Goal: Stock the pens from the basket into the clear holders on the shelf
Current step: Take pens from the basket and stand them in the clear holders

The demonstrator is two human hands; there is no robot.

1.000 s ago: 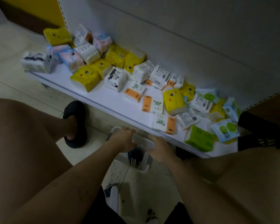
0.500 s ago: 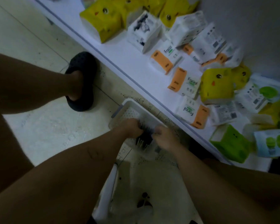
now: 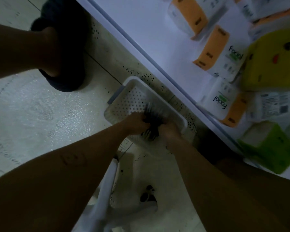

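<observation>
While left hand (image 3: 135, 122) and right hand (image 3: 170, 131) grip pens (image 3: 153, 113) in basket (image 3: 133, 79) | packs (image 3: 231, 63) read "Facial"

A pale tiled floor (image 3: 32, 114) runs beside a low white shelf (image 3: 149, 30). On the floor, just beside the shelf's front edge, sits a white perforated basket (image 3: 134, 79). A dark shoe (image 3: 67, 81) stands apart from it. On the shelf lie soft tissue packs: an orange-and-white pack (image 3: 219, 51), a yellow pack (image 3: 271, 61) and a green pack (image 3: 274, 146).
</observation>
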